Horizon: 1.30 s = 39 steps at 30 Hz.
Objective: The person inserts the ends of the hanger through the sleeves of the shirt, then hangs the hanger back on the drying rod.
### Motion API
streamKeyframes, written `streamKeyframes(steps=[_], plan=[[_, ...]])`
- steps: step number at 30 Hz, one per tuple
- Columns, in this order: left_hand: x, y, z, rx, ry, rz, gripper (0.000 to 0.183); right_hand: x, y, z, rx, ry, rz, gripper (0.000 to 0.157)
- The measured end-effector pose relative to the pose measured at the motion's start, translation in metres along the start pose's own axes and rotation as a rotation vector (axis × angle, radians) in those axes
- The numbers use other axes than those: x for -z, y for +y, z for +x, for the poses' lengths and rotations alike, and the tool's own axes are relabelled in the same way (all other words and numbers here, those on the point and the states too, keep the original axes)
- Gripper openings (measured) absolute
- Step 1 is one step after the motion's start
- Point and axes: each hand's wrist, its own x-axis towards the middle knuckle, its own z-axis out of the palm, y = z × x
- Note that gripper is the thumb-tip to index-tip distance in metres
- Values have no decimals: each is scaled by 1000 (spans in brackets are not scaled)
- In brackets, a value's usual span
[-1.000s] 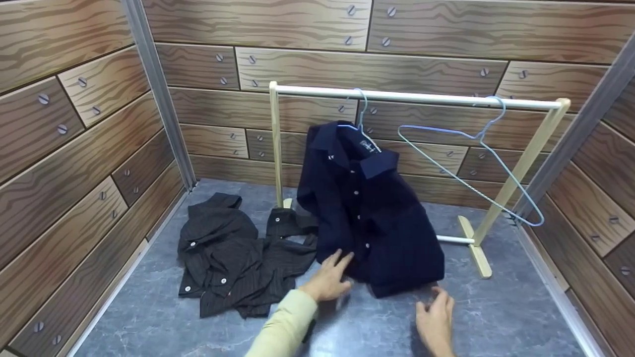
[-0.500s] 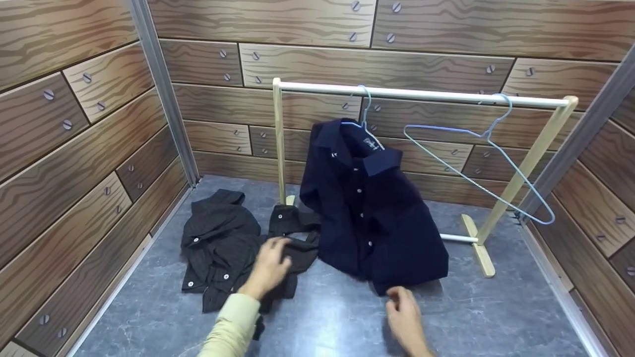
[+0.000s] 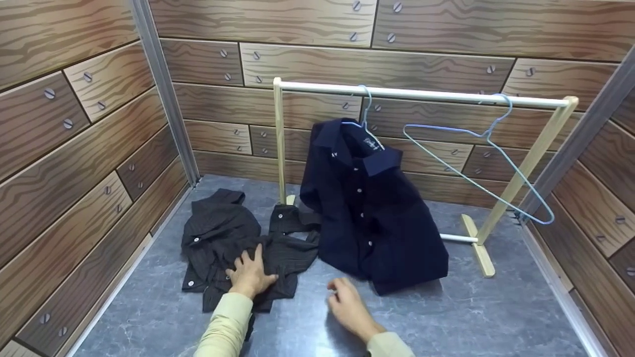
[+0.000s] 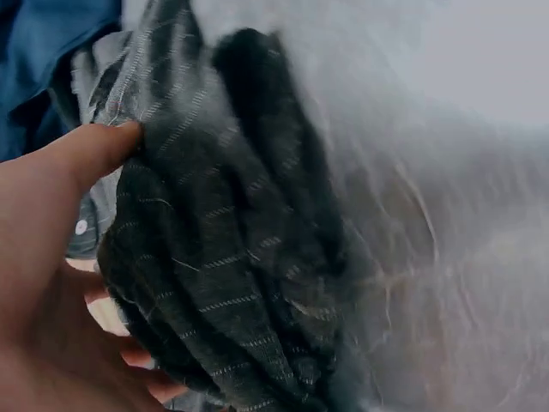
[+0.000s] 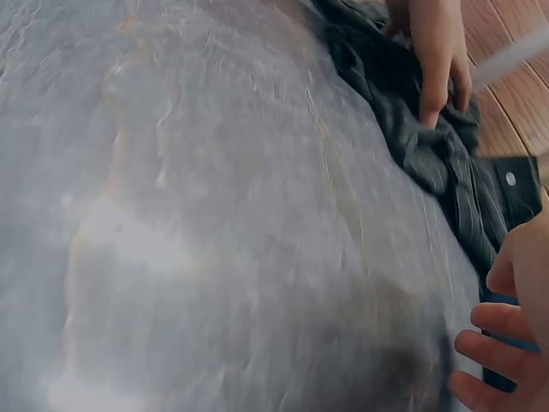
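A dark grey striped shirt (image 3: 218,223) with white buttons lies crumpled on the grey surface, left of the rack. My left hand (image 3: 249,275) rests on its front part, fingers spread in the head view. In the left wrist view, folds of the striped cloth (image 4: 214,223) lie beside the thumb and fingers of that hand. My right hand (image 3: 348,306) hovers with loosely bent fingers over the bare surface, holding nothing, just in front of a navy shirt (image 3: 337,198). This navy shirt hangs on a blue hanger (image 3: 366,110), its buttons facing me and its hem reaching the surface.
The rack's white rail (image 3: 426,94) spans two wooden posts, with a foot (image 3: 483,258) at the right. A bare blue hanger (image 3: 446,130) hangs from the rail's right part. Wood-patterned walls (image 3: 208,104) enclose the back and sides.
My left hand has moved left from the navy shirt's hem onto the striped shirt. My right hand has also shifted left, away from the navy hem. The head view has tilted slightly.
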Motion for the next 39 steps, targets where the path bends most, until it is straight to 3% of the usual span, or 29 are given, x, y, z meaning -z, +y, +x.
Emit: streamKeyframes(steps=[5,13,17,22,28,36,39], plan=[[4,2,-1,-64,18,117,80,-3,-14,11,-17,-70,-10,22],[3,14,-15,-241,-31,91,59,-13,-15,12,-28,-80,-45,32],[-1,24,-21,-308,-87,43,57,-17,-16,10,-35,-113,-10,45],[-7,38,-29,-338,-192,-7,56,-20,-18,5,-43,-174,28,64],[-13,58,-41,-389,-322,-111,46,-17,-19,-5,-112,-215,8,86],[-21,78,-55,-443,-328,-142,32,-1,-14,-21,-145,-242,-53,73],[-21,83,-57,-460,-380,-215,27,7,-9,-26,-162,-252,-75,68]])
